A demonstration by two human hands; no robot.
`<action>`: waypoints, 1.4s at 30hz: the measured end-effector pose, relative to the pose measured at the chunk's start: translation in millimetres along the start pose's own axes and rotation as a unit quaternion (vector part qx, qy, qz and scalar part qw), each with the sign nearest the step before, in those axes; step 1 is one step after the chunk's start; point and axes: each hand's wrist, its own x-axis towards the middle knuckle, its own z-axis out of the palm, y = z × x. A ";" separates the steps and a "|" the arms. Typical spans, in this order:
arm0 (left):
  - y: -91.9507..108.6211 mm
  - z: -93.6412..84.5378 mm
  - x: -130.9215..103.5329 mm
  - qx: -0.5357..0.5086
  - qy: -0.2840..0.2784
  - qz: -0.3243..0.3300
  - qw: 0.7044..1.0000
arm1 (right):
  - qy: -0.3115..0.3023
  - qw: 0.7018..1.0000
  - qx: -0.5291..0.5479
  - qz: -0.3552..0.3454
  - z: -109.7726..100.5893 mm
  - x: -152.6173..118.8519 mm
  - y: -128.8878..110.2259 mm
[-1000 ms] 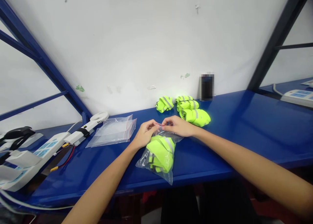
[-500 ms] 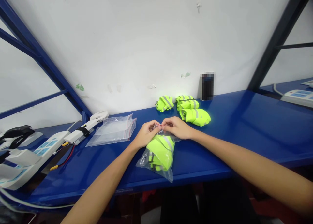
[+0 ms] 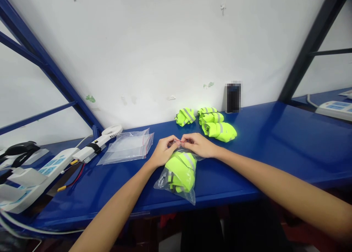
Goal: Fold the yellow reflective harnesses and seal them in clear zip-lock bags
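Note:
A clear zip bag [image 3: 189, 197] lies near the front edge of the blue table, with a rolled neon-yellow reflective vest [image 3: 180, 173] inside it. Both hands pinch the bag's red-lined top, which points away from me. My left hand [image 3: 165, 149] is closed on the left part of that edge. Close beside it, my right hand [image 3: 198, 145] is closed on the same edge, thumbs almost touching. Part of the seal is hidden under the fingers, so whether it is fastened cannot be made out.
Behind my hands lie several rolled yellow vests [image 3: 219, 131]. Flat zip bags [image 3: 128, 145] rest at the left, beside a white handheld fan [image 3: 112, 131] and a power strip [image 3: 49, 167] with cables. A dark blurred box [image 3: 233, 98] stands against the wall.
Almost nothing differs. Both hands keep their pinch on the bag's top edge, and the bag with the vest has shifted only very slightly.

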 end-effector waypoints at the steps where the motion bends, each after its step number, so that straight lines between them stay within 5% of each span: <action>1: -0.3 -1.1 0.5 0.005 0.001 0.005 1.000 | -0.001 1.000 -0.001 0.003 0.1 0.4 0.1; 10: -4.0 -19.1 6.2 0.062 -0.013 0.007 0.998 | -0.018 0.995 0.068 0.067 0.0 4.1 -4.1; 26: 1.5 -48.1 -0.5 0.216 0.049 0.098 0.970 | -0.005 0.985 0.146 0.093 -9.3 -5.0 -9.8; 42: -12.3 -66.9 -4.4 0.268 0.059 0.117 0.955 | 0.003 0.996 0.046 0.078 -11.1 -7.8 -10.4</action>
